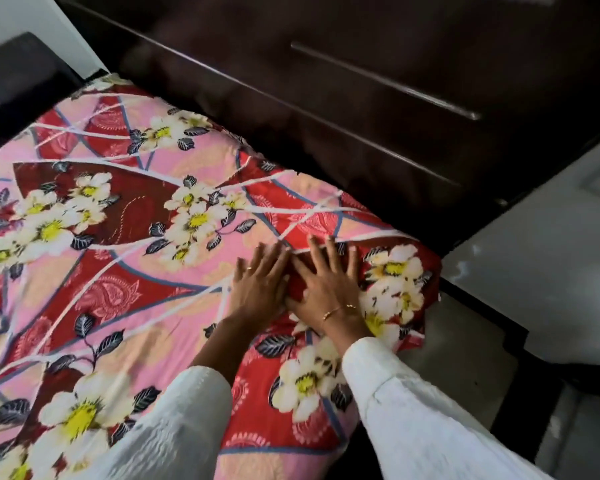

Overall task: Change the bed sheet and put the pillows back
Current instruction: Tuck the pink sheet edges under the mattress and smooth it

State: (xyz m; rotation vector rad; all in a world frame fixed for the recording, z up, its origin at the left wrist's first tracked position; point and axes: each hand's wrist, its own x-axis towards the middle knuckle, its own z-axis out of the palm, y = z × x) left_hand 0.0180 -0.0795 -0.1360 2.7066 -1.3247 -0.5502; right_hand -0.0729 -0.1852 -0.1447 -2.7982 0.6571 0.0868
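While the sheet point(125, 237) covers the bed across the left and middle of the frame, the left hand point(258, 287) and right hand point(328, 282) press flat side by side, fingers spread, at its right corner, likely smoothing it. No pillows show.

a floral bed sheet point(118, 237) lies spread over the bed point(329, 459).

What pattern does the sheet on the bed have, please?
Head view: the bed sheet is pink and red with white, yellow-centred flowers.
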